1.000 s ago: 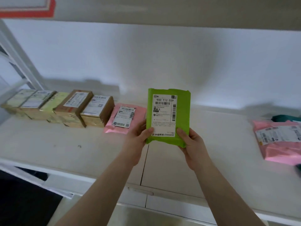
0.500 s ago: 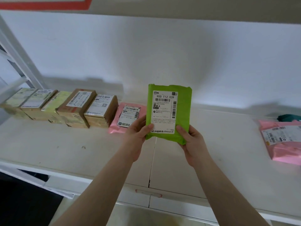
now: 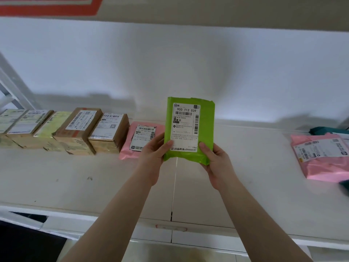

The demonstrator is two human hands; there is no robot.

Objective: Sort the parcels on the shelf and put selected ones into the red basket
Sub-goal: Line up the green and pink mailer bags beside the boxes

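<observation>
A green parcel (image 3: 205, 118) with a white shipping label stands upright above the white shelf (image 3: 245, 186), label facing me. My left hand (image 3: 153, 157) grips its lower left edge and my right hand (image 3: 217, 161) grips its lower right corner. Just behind and left of it a pink parcel (image 3: 132, 140) lies flat on the shelf. A row of several brown cardboard boxes (image 3: 105, 133) runs leftward from there. The red basket is not in view.
Another pink parcel (image 3: 324, 157) lies at the right end of the shelf, with a dark teal parcel (image 3: 324, 130) behind it. A white wall backs the shelf. A slanted metal frame strut (image 3: 13, 86) stands at the far left. The shelf's front edge runs across the lower frame.
The green parcel stays held in both hands and has shifted slightly left, closer to the pink parcel. The view has drifted a little, so the shelf contents sit further right in frame.
</observation>
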